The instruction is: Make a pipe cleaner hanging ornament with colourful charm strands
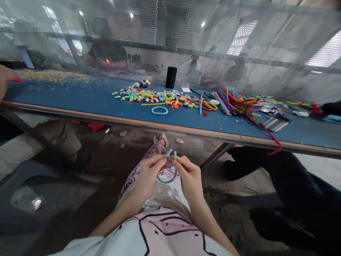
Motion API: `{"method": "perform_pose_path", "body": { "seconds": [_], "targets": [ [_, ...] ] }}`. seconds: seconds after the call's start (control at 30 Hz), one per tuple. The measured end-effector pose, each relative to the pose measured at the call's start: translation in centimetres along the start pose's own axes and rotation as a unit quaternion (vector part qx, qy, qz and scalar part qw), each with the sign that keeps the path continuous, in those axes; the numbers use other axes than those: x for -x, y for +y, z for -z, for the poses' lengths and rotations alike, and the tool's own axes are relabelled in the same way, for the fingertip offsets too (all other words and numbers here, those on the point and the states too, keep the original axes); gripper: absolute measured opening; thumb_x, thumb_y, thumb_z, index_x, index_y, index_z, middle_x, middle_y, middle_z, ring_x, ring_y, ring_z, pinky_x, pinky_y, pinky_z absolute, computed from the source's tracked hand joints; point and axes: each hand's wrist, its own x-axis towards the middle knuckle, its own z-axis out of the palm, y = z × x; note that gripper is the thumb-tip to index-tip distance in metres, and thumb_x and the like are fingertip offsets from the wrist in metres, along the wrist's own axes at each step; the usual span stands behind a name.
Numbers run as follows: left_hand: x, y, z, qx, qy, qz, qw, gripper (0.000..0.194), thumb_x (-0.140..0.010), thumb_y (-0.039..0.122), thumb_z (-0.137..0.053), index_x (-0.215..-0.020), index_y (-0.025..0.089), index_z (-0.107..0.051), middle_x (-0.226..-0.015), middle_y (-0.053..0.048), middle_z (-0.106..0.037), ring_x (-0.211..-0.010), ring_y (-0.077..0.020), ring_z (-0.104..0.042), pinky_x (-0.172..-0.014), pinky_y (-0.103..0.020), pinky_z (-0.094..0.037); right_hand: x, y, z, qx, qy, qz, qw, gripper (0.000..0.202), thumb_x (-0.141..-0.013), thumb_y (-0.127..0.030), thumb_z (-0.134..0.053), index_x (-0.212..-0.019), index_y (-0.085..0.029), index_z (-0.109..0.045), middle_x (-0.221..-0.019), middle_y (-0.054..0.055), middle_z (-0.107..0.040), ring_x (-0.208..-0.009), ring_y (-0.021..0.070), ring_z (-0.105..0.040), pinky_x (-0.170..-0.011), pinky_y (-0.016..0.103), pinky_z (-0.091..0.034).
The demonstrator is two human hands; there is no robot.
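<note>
Over my lap I hold a light blue bendable cord [167, 181], curved into a loop with its two ends sticking up a little apart. My left hand [148, 174] pinches it near one end, between thumb and fingers. Near the other end, my right hand [190, 176] grips it the same way. A light blue ring [159, 110] lies on the blue table [112, 110] ahead of my hands. Behind that ring is a pile of small colourful pieces [149, 95], with a yellow cord [153, 104] lying bent at its front.
A bundle of coloured cords [234, 103] and a metal spool [278, 123] lie to the right. A black phone-like object [171, 77] stands before the perforated metal screen [149, 42]. Another person's hand [4, 80] is at far left; a dark-trousered leg [274, 170] is at right.
</note>
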Motion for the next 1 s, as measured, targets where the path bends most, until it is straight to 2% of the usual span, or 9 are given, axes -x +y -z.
{"method": "perform_pose_path", "body": {
  "seconds": [0.07, 0.13, 0.37, 0.57, 0.63, 0.73, 0.83, 0.9, 1.0],
  "targets": [
    [0.1, -0.1, -0.1, 0.037, -0.025, 0.021, 0.999, 0.021, -0.074, 0.028, -0.079, -0.092, 0.018, -0.081, -0.104, -0.009, -0.076, -0.094, -0.0199, -0.068, -0.087, -0.030, -0.055, 0.1, 0.1, -0.1, -0.020, -0.004, -0.025, 0.999, 0.016, -0.078, -0.029, -0.080, -0.093, -0.029, -0.082, -0.076, 0.000, -0.059, -0.073, 0.0129, -0.052, -0.063, 0.026, -0.042],
    [0.2, -0.1, -0.1, 0.054, -0.040, 0.042, 0.997, 0.022, -0.074, 0.027, -0.080, -0.093, 0.017, -0.081, -0.101, -0.010, -0.076, -0.095, -0.0202, -0.069, -0.090, -0.031, -0.054, 0.2, 0.2, -0.2, -0.033, -0.004, -0.045, 0.998, 0.018, -0.077, -0.029, -0.080, -0.095, -0.028, -0.082, -0.077, 0.001, -0.062, -0.073, 0.0125, -0.052, -0.064, 0.026, -0.042],
    [0.3, 0.2, -0.2, 0.067, -0.024, 0.069, 0.995, 0.020, -0.068, 0.028, -0.086, -0.080, 0.014, -0.079, -0.083, -0.006, -0.074, -0.078, -0.0147, -0.066, -0.085, -0.030, -0.054, 0.2, 0.0, -0.4, -0.039, 0.009, -0.061, 0.997, 0.016, -0.074, -0.026, -0.083, -0.090, -0.028, -0.083, -0.083, 0.003, -0.072, -0.078, 0.0146, -0.060, -0.070, 0.028, -0.047],
    [0.4, 0.7, 0.0, 0.089, -0.054, 0.124, 0.987, 0.025, -0.067, 0.033, -0.087, -0.078, 0.013, -0.077, -0.084, -0.007, -0.072, -0.081, -0.0152, -0.065, -0.077, -0.026, -0.052, 0.1, 0.0, -0.2, -0.005, -0.005, -0.041, 0.999, 0.013, -0.069, -0.026, -0.086, -0.082, -0.026, -0.082, -0.082, 0.003, -0.072, -0.076, 0.0159, -0.063, -0.065, 0.027, -0.050],
    [0.3, 0.7, 0.1, 0.082, -0.054, 0.143, 0.985, 0.028, -0.064, 0.033, -0.089, -0.077, 0.012, -0.076, -0.080, -0.006, -0.071, -0.079, -0.0151, -0.064, -0.077, -0.027, -0.052, 0.2, 0.0, -0.1, 0.050, -0.006, -0.020, 0.999, 0.014, -0.069, -0.026, -0.085, -0.083, -0.026, -0.082, -0.076, 0.003, -0.071, -0.069, 0.0145, -0.062, -0.061, 0.027, -0.048],
    [0.0, 0.7, 0.4, 0.048, -0.055, 0.140, 0.987, 0.031, -0.063, 0.036, -0.089, -0.077, 0.012, -0.075, -0.076, -0.005, -0.069, -0.073, -0.0141, -0.062, -0.076, -0.028, -0.051, 0.2, -0.3, 0.2, 0.126, -0.013, 0.064, 0.990, 0.011, -0.074, -0.023, -0.081, -0.085, -0.026, -0.082, -0.073, 0.002, -0.070, -0.066, 0.0136, -0.061, -0.062, 0.027, -0.049],
    [-0.4, 0.5, 1.0, -0.005, -0.058, 0.103, 0.993, 0.033, -0.069, 0.040, -0.085, -0.082, 0.011, -0.074, -0.078, -0.005, -0.069, -0.072, -0.0129, -0.059, -0.070, -0.025, -0.047, -0.1, -0.8, 0.4, 0.167, -0.075, 0.110, 0.977, 0.018, -0.078, -0.022, -0.078, -0.095, -0.026, -0.082, -0.080, 0.004, -0.071, -0.071, 0.0150, -0.063, -0.067, 0.028, -0.050],
    [-0.5, 0.4, 1.4, -0.035, -0.060, 0.083, 0.994, 0.033, -0.074, 0.042, -0.081, -0.085, 0.011, -0.073, -0.079, -0.004, -0.068, -0.072, -0.0127, -0.058, -0.068, -0.024, -0.044, -0.4, -0.9, 0.5, 0.157, -0.110, 0.078, 0.978, 0.022, -0.079, -0.025, -0.078, -0.100, -0.026, -0.081, -0.086, 0.005, -0.072, -0.076, 0.0161, -0.064, -0.070, 0.029, -0.051],
    [-0.5, 0.6, 1.7, -0.063, -0.089, 0.082, 0.991, 0.034, -0.078, 0.044, -0.077, -0.091, 0.012, -0.072, -0.081, -0.004, -0.067, -0.075, -0.0141, -0.059, -0.070, -0.025, -0.044, -0.7, -0.9, 0.4, 0.073, -0.099, -0.031, 0.992, 0.022, -0.079, -0.032, -0.078, -0.100, -0.027, -0.081, -0.087, 0.004, -0.073, -0.074, 0.0151, -0.063, -0.067, 0.028, -0.050]
  ]
}}
